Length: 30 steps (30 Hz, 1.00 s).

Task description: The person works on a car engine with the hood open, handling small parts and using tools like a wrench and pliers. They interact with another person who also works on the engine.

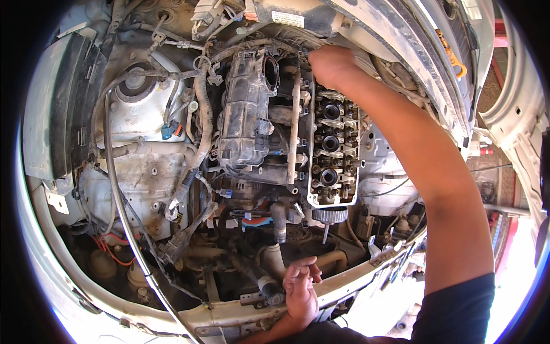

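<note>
My right hand [333, 68] reaches over the far end of the engine, its fingers curled at the upper end of the uncovered cylinder head [312, 172]; whether they hold anything is hidden. Rocker arms and round spark plug wells [330, 143] show below that hand. A metal fuel rail [295, 124] runs beside the head, and the black plastic intake manifold [244, 112] lies left of it. My left hand [302, 286], loosely bent with its fingers apart and nothing seen in it, hovers by the front body crossmember [339, 281], near a black hose end [271, 292]. A toothed timing pulley [329, 214] sits at the head's near end.
A metal hood prop rod [112, 172] crosses the left side of the bay. Wiring harnesses [205, 116] and a loose connector [166, 131] hang near the strut tower [136, 84]. A red and blue object [257, 222] lies below the manifold. A headlight [56, 107] stands far left.
</note>
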### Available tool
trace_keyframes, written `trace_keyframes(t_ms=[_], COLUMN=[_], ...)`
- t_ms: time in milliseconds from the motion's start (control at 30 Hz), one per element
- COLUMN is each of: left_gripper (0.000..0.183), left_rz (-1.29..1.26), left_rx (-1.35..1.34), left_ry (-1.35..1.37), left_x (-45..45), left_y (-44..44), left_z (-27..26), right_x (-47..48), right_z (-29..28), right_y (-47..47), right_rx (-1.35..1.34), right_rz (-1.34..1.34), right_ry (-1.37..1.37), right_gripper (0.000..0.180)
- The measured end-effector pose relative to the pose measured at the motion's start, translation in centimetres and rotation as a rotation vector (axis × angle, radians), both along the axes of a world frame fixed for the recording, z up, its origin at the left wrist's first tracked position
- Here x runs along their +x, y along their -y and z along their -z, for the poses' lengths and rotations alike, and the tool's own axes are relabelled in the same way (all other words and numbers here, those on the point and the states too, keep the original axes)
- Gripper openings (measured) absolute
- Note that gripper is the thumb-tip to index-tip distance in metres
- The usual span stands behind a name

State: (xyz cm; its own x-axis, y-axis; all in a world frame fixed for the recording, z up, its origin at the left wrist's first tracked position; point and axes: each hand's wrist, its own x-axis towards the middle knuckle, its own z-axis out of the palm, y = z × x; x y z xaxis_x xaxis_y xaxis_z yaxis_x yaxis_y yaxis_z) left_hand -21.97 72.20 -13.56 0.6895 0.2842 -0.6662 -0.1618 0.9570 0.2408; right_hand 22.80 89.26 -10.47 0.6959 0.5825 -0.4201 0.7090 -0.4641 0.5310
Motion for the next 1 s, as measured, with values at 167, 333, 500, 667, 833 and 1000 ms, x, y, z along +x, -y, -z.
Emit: trace_keyframes(t_ms=[167, 333, 500, 667, 833, 1000], left_gripper=[0.028, 0.028, 0.027, 0.027, 0.027, 0.03], left_rz=[-0.019, -0.011, -0.006, 0.047, 0.091, 0.168], left_rx=[-0.009, 0.008, 0.004, -0.028, -0.07, -0.046], left_ry=[-0.044, -0.033, -0.006, 0.032, 0.09, 0.142], left_x=[0.5, 0.3, 0.4, 0.2, 0.4, 0.2], left_y=[-0.3, -0.2, 0.1, 0.2, 0.4, 0.7], left_z=[-0.5, -0.2, -0.2, -0.3, -0.2, 0.3], right_x=[0.0, -0.1, 0.3, -2.0, -8.8, -18.8], right_z=[-0.2, 0.0, -0.4, -4.2, -9.3, -8.3], right_y=[-0.5, -0.8, -1.4, 0.7, 11.1, 26.2], right_rx=[0.05, 0.104, 0.038, 0.022, 0.447, 0.856], right_rz=[0.097, 0.207, 0.248, 0.086, -0.03, 0.32], right_ry=[-0.018, -0.034, -0.027, -0.087, -0.16, -0.403], right_gripper=[0.03, 0.032, 0.029, 0.024, 0.026, 0.021])
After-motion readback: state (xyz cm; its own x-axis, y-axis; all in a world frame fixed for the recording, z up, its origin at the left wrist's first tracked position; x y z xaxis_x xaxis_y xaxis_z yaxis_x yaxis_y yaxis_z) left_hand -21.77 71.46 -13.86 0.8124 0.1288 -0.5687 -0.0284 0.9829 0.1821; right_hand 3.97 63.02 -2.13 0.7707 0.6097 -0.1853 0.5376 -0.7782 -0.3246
